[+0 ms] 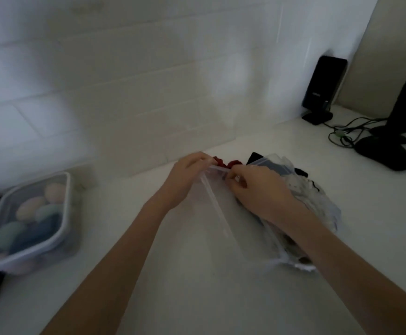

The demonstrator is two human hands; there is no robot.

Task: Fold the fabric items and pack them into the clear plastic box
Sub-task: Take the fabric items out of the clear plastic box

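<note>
Pinching a clear bag's (pixel 211 213) rim, both hands' fingers (pixel 233 176) closed, speaker (pixel 322 85) label blurred.

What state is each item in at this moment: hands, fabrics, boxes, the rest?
left hand: pinching the red fabric
right hand: pinching the red fabric
red fabric: bunched between both hands
clear plastic sheet: lying under the hands
fabric pile: heaped, unfolded
clear plastic box: packed with rolled fabrics; lid unclear
phone: upright on stand, screen dark

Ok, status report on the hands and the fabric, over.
Left hand and right hand both pinching the red fabric over a clear bag. Plastic box far left, already holding rolled items. Nothing blocking.
</note>
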